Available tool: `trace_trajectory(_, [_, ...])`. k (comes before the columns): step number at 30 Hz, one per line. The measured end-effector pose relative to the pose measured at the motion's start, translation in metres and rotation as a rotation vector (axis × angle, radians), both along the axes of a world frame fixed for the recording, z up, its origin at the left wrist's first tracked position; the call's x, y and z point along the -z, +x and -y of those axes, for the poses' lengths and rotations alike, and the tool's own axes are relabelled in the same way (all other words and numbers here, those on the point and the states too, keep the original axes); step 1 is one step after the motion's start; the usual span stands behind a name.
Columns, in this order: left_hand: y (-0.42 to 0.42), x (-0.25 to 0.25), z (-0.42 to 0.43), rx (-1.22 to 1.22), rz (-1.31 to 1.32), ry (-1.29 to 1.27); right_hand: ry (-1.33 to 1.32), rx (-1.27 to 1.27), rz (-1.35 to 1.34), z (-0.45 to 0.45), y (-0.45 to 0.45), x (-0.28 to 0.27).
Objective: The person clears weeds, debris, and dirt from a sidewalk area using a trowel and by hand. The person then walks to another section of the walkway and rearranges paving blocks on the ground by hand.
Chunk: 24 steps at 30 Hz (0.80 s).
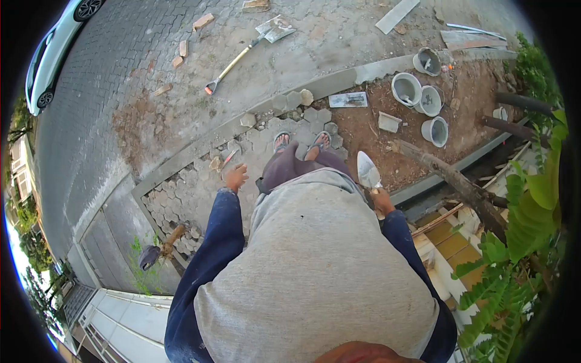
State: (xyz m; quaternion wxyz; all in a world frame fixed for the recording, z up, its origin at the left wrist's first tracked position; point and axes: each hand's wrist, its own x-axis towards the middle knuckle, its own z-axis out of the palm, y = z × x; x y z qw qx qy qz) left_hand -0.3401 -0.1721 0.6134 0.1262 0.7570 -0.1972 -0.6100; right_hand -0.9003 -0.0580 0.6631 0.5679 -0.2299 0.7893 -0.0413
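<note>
My left hand (236, 177) hangs beside my left thigh with its fingers apart and nothing in it. A hammer-like tool with a red and white handle (230, 157) lies on the pavers just beyond it. My right hand (382, 201) is wrapped round the handle of a trowel (367, 171), whose pale pointed blade faces away from me over the brown soil. My sandalled feet stand on grey hexagonal pavers (260, 142). Past them, a flat rectangular float or tray (348, 100) lies by the kerb.
Several buckets (406, 89) stand on the soil at the right, near a small block (389, 122). A tree trunk (451, 175) slants nearby. Beyond the kerb (327, 84) lie a shovel (237, 61) and brick pieces (203, 22). A car (55, 54) is at the far left.
</note>
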Motion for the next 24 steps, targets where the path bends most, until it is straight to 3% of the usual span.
trace_trajectory(3, [-0.073, -0.001, 0.031, 0.016, -0.023, -0.044, 0.055, -0.054, 0.047, 0.023, -0.049, -0.017])
trace_trajectory(6, [-0.121, -0.007, 0.047, 0.02, -0.053, -0.08, 0.098, 0.05, -0.083, 0.041, -0.093, -0.017])
trace_trajectory(7, [-0.129, -0.004, 0.05, 0.01, -0.051, -0.084, 0.094, 0.04, -0.082, 0.047, -0.105, -0.011])
trace_trajectory(10, [-0.138, 0.018, 0.054, 0.307, 0.002, -0.189, 0.005, 0.087, -0.111, 0.068, -0.125, 0.006])
trace_trajectory(14, [-0.118, 0.059, 0.064, 0.319, -0.057, -0.125, -0.092, 0.057, -0.117, 0.108, -0.131, 0.032])
trace_trajectory(15, [-0.101, 0.086, 0.061, 0.52, -0.109, -0.31, -0.134, -0.044, -0.167, 0.121, -0.126, 0.031])
trace_trajectory(16, [-0.104, 0.082, 0.081, 0.718, -0.164, -0.499, -0.178, -0.145, -0.22, 0.137, -0.124, 0.032])
trace_trajectory(18, [-0.133, 0.056, 0.137, 0.441, -0.075, 0.233, -0.188, -0.058, -0.179, 0.158, -0.13, 0.06])
trace_trajectory(20, [-0.13, 0.094, 0.178, 0.566, -0.092, 0.314, -0.217, 0.006, -0.128, 0.18, -0.141, 0.097])
trace_trajectory(24, [-0.142, 0.137, 0.298, 0.926, -0.214, 0.422, -0.277, 0.002, -0.301, 0.272, -0.155, 0.148])
